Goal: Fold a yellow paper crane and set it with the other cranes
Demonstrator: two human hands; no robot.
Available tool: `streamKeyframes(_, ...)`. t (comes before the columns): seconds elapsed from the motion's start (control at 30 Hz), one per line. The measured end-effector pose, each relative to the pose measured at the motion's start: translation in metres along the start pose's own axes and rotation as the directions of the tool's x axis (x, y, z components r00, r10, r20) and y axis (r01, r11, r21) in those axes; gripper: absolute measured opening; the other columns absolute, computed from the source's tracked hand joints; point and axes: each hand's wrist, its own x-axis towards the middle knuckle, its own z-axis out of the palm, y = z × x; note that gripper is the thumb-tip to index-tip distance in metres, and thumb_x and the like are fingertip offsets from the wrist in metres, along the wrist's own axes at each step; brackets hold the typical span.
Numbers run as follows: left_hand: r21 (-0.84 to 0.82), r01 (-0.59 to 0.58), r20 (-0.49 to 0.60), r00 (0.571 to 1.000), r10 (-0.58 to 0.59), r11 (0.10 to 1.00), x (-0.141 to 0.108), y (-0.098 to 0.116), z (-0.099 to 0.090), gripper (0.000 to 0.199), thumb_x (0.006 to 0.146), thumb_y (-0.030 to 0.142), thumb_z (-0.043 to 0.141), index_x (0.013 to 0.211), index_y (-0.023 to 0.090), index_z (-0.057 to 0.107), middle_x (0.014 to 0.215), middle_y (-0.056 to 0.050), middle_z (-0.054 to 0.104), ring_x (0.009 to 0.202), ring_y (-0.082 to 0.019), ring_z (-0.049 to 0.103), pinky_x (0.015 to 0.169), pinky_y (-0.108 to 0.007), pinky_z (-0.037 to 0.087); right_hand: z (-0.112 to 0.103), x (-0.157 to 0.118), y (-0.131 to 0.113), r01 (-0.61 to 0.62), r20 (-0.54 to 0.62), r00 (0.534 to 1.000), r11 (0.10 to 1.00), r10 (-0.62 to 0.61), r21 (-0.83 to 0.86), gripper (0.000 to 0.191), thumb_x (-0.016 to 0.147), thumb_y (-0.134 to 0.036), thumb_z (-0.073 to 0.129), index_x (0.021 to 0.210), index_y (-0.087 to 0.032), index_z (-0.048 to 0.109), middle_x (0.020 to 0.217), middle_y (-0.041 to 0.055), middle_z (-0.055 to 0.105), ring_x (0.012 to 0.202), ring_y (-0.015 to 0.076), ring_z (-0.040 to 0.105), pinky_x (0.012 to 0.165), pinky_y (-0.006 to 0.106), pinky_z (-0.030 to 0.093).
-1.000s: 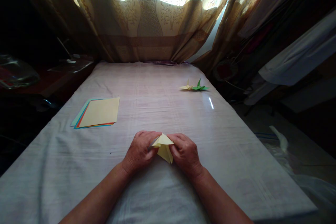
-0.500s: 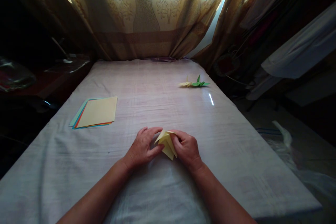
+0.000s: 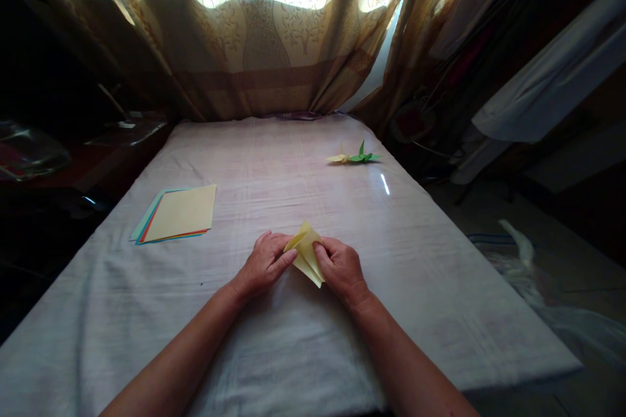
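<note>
A folded yellow paper (image 3: pixel 306 254) is held between both hands, just above the near middle of the cloth-covered table (image 3: pixel 274 176). My left hand (image 3: pixel 267 264) pinches its left edge, with the thumb on top. On the right side, my right hand (image 3: pixel 342 268) grips the paper with the thumb in front and fingers behind. The paper has a pointed top and layered flaps toward its lower end. Its underside is hidden.
A stack of coloured square sheets (image 3: pixel 183 214) lies at the left, cream on top. Toward the back right sit a cream folded paper figure (image 3: pixel 343 158) and a green one (image 3: pixel 362 156). Behind the table hangs a curtain (image 3: pixel 264 45).
The yellow paper has been opened wider, its top now a raised point. Both hands have shifted slightly on its edges and still hold it. The whole view has moved a little.
</note>
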Motion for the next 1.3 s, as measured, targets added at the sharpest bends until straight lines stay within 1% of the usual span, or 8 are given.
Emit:
streamKeyframes(0.3, 0.02, 0.141, 0.01, 0.99, -0.141, 0.99, 0.005, 0.012, 0.002, 0.039, 0.09, 0.033, 0.031, 0.106, 0.021, 0.064, 0.109, -0.006, 0.071, 0.106, -0.024, 0.061, 0.111, -0.051, 0.027, -0.003, 0.003, -0.005, -0.053, 0.028, 0.998, 0.999, 0.052, 0.008, 0.033, 0.089, -0.033, 0.044, 0.075, -0.023, 0.072, 0.069, 0.0003, 0.07, 0.062, 0.0153, 0.062, 0.056, 0.021, 0.041)
streamKeyframes(0.43, 0.01, 0.14, -0.02, 0.99, -0.139, 0.99, 0.007, 0.012, -0.004, 0.04, 0.088, 0.026, 0.032, 0.102, 0.022, 0.068, 0.103, -0.003, 0.073, 0.1, -0.022, 0.063, 0.106, -0.043, 0.036, -0.005, 0.003, -0.003, -0.035, 0.012, 0.999, 0.999, 0.034, 0.035, 0.032, 0.089, -0.032, 0.044, 0.084, -0.024, 0.074, 0.076, 0.0001, 0.073, 0.07, 0.0164, 0.065, 0.063, 0.022, 0.044)
streamKeyframes(0.57, -0.037, 0.187, -0.083, 0.978, -0.19, 0.982, 0.004, 0.014, -0.006, 0.033, 0.083, 0.025, 0.043, 0.099, 0.024, 0.071, 0.095, -0.001, 0.074, 0.093, -0.021, 0.065, 0.089, -0.031, 0.048, -0.007, 0.001, -0.006, -0.015, 0.033, 0.999, 1.0, 0.014, 0.017, 0.029, 0.088, -0.032, 0.046, 0.086, -0.026, 0.074, 0.078, -0.0005, 0.074, 0.071, 0.0156, 0.066, 0.064, 0.021, 0.045)
streamKeyframes(0.8, -0.057, 0.387, -0.145, 0.909, -0.391, 0.92, 0.007, 0.027, 0.001, 0.026, 0.079, 0.031, 0.059, 0.102, 0.025, 0.071, 0.085, 0.002, 0.073, 0.076, -0.017, 0.066, 0.069, -0.024, 0.048, -0.005, -0.001, -0.005, 0.058, 0.036, 0.998, 0.996, -0.06, 0.067, 0.027, 0.087, -0.033, 0.049, 0.091, -0.025, 0.075, 0.089, 0.0022, 0.075, 0.077, 0.017, 0.067, 0.073, 0.024, 0.049)
streamKeyframes(1.0, -0.054, 0.484, -0.199, 0.852, -0.484, 0.873, 0.014, 0.032, 0.001, 0.066, 0.075, 0.029, 0.066, 0.139, 0.026, 0.046, 0.102, -0.001, 0.073, 0.08, -0.018, 0.067, 0.069, -0.026, 0.047, -0.006, 0.0, 0.0, 0.094, 0.035, 0.995, 0.99, -0.098, 0.103, 0.03, 0.088, -0.029, 0.046, 0.092, -0.024, 0.075, 0.088, 0.0029, 0.075, 0.082, 0.0177, 0.068, 0.076, 0.025, 0.049)
streamKeyframes(1.07, -0.038, 0.47, -0.178, 0.865, -0.469, 0.882, 0.015, 0.033, 0.0, 0.053, 0.078, 0.028, 0.062, 0.13, 0.027, 0.055, 0.099, 0.001, 0.073, 0.08, -0.016, 0.067, 0.068, -0.024, 0.045, -0.006, 0.0, 0.0, 0.102, 0.028, 0.994, 0.988, -0.106, 0.118, 0.03, 0.087, -0.029, 0.047, 0.09, -0.023, 0.076, 0.087, 0.0036, 0.075, 0.082, 0.0181, 0.068, 0.076, 0.026, 0.049)
streamKeyframes(1.17, 0.048, 0.46, -0.126, 0.883, -0.451, 0.887, 0.016, 0.035, -0.001, 0.021, 0.083, 0.032, 0.055, 0.092, 0.026, 0.073, 0.081, 0.003, 0.073, 0.072, -0.016, 0.065, 0.059, -0.022, 0.039, -0.006, 0.001, 0.0, 0.095, 0.022, 0.995, 0.985, -0.099, 0.146, 0.03, 0.087, -0.029, 0.047, 0.085, -0.022, 0.076, 0.084, 0.0037, 0.075, 0.079, 0.0183, 0.068, 0.074, 0.026, 0.05)
streamKeyframes(1.3, 0.119, 0.464, -0.115, 0.885, -0.452, 0.878, 0.019, 0.039, -0.002, 0.029, 0.084, 0.038, 0.051, 0.071, 0.023, 0.072, 0.066, 0.001, 0.068, 0.064, -0.016, 0.061, 0.055, -0.024, 0.032, -0.007, 0.002, 0.003, 0.059, 0.009, 0.998, 0.989, -0.061, 0.133, 0.031, 0.086, -0.031, 0.047, 0.078, -0.021, 0.075, 0.077, 0.0029, 0.074, 0.073, 0.0182, 0.068, 0.068, 0.025, 0.049)
